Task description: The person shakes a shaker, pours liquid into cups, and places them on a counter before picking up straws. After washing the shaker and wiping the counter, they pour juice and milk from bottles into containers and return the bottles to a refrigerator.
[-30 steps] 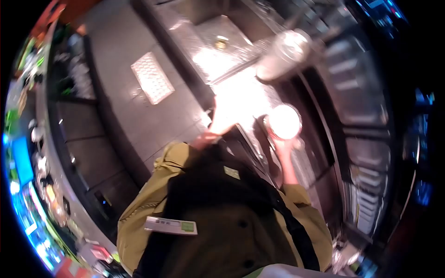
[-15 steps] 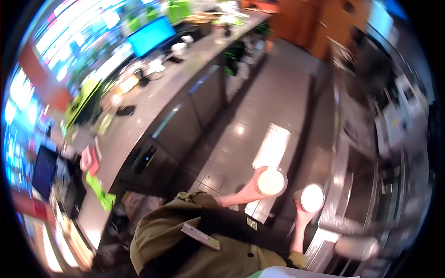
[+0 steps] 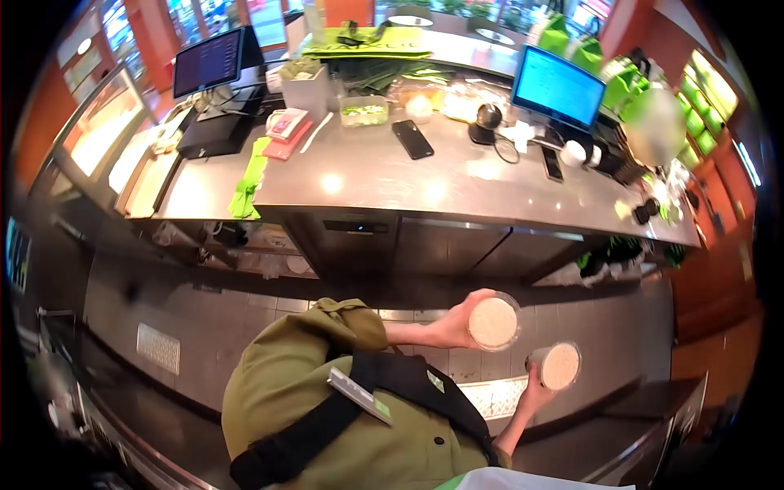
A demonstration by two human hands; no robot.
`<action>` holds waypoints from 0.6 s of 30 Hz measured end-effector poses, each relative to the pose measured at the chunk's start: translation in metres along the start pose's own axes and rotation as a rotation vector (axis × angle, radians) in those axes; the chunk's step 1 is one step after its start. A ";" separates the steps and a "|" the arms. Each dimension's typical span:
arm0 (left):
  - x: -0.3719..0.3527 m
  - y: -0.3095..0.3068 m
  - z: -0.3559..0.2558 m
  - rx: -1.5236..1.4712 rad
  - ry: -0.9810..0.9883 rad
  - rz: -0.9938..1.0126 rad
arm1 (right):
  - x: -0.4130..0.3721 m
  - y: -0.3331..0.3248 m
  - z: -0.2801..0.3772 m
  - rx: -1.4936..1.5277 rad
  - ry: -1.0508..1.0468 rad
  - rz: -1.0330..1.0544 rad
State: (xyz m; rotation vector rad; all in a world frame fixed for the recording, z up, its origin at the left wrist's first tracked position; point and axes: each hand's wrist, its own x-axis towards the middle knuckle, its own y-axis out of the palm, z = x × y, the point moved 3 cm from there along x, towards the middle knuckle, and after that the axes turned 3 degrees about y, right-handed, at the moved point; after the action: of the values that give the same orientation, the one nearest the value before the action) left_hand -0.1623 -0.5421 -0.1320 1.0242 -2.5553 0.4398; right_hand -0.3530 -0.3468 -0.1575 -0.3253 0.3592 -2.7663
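My left hand (image 3: 454,325) is wrapped round a clear cup (image 3: 493,322) filled nearly to the rim with a pale beige, frothy drink. Lower and to the right, a second cup (image 3: 560,366) with a similar pale drink is gripped by my right hand (image 3: 535,395). Both are seen from above, a short gap apart, held over the floor in front of the counter. The fingers on the far sides of the cups are partly hidden.
Ahead runs a long counter (image 3: 359,180) bearing a phone (image 3: 412,139), a blue-lit monitor (image 3: 559,86), a dark till screen (image 3: 207,62), a plastic tub (image 3: 363,111) and green cloth (image 3: 248,181). Cabinet doors (image 3: 445,249) line its front. A metal edge (image 3: 645,441) lies at lower right.
My view has swung left, from along the aisle to facing the counter. Both cups stay in my hands, and the picture is less blurred.
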 end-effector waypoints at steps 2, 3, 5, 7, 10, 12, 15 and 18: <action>0.013 -0.019 0.005 0.053 -0.014 -0.112 | 0.041 0.035 0.007 0.105 -0.128 0.139; 0.018 -0.030 0.006 0.081 -0.023 -0.172 | 0.059 0.056 0.015 0.160 -0.189 0.213; 0.017 -0.048 0.016 0.141 0.008 -0.333 | 0.083 0.093 0.040 0.147 -0.287 0.348; 0.015 -0.071 0.006 0.263 0.030 -0.493 | 0.098 0.131 0.060 0.180 -0.329 0.494; -0.001 -0.112 -0.007 0.322 0.021 -0.637 | 0.100 0.195 0.083 0.216 -0.382 0.638; -0.023 -0.139 -0.006 0.355 -0.018 -0.726 | 0.086 0.236 0.105 0.279 -0.434 0.748; -0.063 -0.186 -0.016 0.405 -0.071 -0.864 | 0.044 0.298 0.125 0.343 -0.411 0.910; -0.111 -0.238 -0.042 0.376 -0.097 -1.025 | -0.024 0.357 0.158 0.382 -0.403 1.134</action>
State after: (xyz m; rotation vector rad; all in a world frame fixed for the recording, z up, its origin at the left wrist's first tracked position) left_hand 0.0896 -0.6231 -0.1061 2.2997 -1.6781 0.5590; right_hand -0.1845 -0.6969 -0.1143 -0.3995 -0.0944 -1.5574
